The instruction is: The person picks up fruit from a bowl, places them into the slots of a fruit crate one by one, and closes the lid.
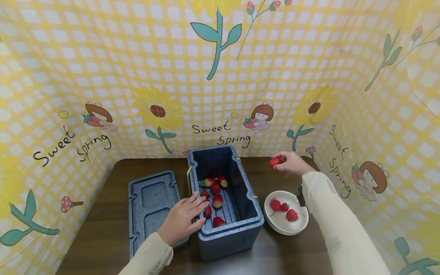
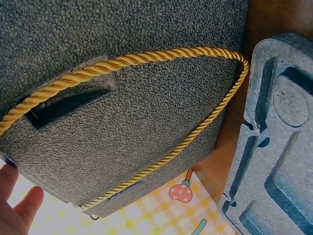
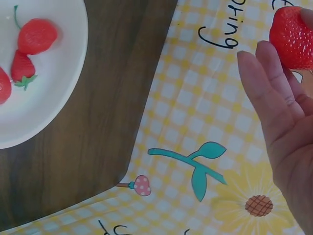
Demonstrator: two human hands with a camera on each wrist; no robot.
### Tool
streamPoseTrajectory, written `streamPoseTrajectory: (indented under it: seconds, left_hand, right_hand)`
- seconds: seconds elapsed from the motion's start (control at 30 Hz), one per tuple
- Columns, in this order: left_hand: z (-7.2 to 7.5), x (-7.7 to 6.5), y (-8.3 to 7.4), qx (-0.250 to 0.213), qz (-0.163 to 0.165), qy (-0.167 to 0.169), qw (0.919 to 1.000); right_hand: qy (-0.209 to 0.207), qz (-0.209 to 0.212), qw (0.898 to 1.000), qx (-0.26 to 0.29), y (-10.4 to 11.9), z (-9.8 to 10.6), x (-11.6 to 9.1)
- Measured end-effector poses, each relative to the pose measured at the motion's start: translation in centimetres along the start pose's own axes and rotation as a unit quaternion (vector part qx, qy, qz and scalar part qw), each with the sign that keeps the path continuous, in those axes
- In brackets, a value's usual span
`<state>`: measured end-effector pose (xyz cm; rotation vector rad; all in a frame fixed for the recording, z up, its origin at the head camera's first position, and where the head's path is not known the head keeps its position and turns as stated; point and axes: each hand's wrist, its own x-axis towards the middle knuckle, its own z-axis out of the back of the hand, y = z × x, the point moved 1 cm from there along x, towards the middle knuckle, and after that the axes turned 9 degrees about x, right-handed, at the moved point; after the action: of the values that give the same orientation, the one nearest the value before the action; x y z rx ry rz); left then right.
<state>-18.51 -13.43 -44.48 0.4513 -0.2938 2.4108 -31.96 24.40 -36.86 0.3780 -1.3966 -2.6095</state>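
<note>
Between thumb and fingers my right hand [image 1: 292,163] pinches a red strawberry [image 1: 275,164], held up behind the white bowl; the right wrist view shows the same strawberry [image 3: 293,39] at its right edge. My left hand [image 1: 183,218] rests with extended fingers on the left rim of a dark grey-blue foam box [image 1: 227,250]. Several strawberries [image 1: 217,201] lie on the floor of that box, some partly hidden by the left wall and fingers. In the white bowl [image 1: 285,230] sit a few red fruits [image 1: 291,215], some with thin stems.
A matching foam lid [image 1: 151,194] lies flat left of the box. Yellow twisted rope [image 2: 161,53] loops along the box's side. The brown wooden table [image 1: 93,233] ends at a yellow checked cloth [image 1: 213,95] that rises behind and at both sides.
</note>
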Motion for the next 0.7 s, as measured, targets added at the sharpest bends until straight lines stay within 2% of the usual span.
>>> streamPoseTrajectory:
  seconds: [0.17,0.43,0.7]
  left_hand:
    - [0.0,0.0,0.0,0.005,0.001,-0.002,1.0]
    - [0.0,0.4,-0.2,-0.003,-0.007,0.022,0.9997]
    - [0.1,0.0,0.0,-0.002,-0.004,0.008,1.0]
  right_hand:
    - [0.002,0.014,1.0,-0.003,1.2,-0.5,0.6]
    - [0.016,0.019,1.0,-0.01,1.8,-1.8,1.7]
    - [0.028,0.016,0.999,-0.016,2.6,-3.3,2.8]
